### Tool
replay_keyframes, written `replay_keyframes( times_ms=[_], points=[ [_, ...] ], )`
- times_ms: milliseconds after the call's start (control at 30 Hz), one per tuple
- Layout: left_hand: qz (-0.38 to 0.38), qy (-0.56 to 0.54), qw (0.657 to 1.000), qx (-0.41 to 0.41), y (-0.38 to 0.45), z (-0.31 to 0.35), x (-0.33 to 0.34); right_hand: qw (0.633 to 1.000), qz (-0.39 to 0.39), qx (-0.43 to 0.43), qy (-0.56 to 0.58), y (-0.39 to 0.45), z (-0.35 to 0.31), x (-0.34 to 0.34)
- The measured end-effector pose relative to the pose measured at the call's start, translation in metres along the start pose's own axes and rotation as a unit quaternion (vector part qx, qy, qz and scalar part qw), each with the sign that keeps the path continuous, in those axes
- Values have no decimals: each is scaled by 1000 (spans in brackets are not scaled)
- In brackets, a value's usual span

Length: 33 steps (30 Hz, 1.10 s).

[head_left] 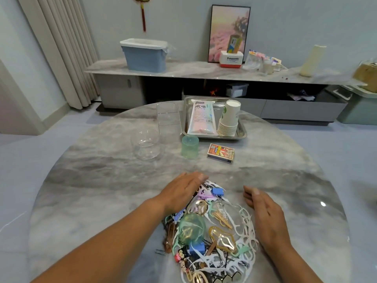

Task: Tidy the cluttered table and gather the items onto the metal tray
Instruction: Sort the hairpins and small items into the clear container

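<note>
The near edge of the pile of small items (212, 231) is running out of the frame bottom, and its tangle of floss picks, hairpins and clips is too dense for counting; the clear lid lying over its middle is hard to trace. Beyond the hands, the metal tray (241, 133) is holding a flat packet (202, 117) and a tipped stack of paper cups (229, 118). Just left of the tray a clear box (169, 117) and a clear bowl (145, 144) are sitting, contents indiscernible. A green cup (190, 147) and a matchbox (221, 153) are lying between hands and tray. The left hand (183, 190) is resting flat, fingers straight, on the pile's far left edge; the right hand (263, 207) is lying flat with fingers extended beside its right edge, gripping nothing.
</note>
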<state>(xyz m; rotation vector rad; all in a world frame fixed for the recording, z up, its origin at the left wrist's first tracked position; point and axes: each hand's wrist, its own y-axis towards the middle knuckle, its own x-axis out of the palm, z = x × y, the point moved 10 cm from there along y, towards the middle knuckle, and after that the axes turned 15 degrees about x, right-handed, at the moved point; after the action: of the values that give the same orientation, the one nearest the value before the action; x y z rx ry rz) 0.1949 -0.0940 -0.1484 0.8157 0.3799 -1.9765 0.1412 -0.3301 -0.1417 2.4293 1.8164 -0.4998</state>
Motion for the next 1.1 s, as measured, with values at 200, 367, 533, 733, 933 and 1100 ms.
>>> replay_keyframes(
  times_ms=[200, 367, 533, 733, 933, 1100],
  points=[
    [87, -46, 995, 32, -10, 8, -16, 1000, 6, 0, 1, 0, 0, -1],
    [348, 202, 915, 13, -25, -3, -117, 1000, 16, 4, -4, 0, 1, 0],
    [327, 248, 901, -142, -10, -61, -176, 999, 31, 6, -9, 1, 0, -2],
    [244, 178, 930, -210, 4, -111, -174, 996, 50, -17, -66, 1, -10, 0],
    [295, 156, 924, -186, -11, -96, -165, 994, 46, -32, -96, 0, -14, 3],
    [354, 0, 917, -185, -43, -71, -145, 996, 38, -21, -84, -5, -18, 4]
  ],
)
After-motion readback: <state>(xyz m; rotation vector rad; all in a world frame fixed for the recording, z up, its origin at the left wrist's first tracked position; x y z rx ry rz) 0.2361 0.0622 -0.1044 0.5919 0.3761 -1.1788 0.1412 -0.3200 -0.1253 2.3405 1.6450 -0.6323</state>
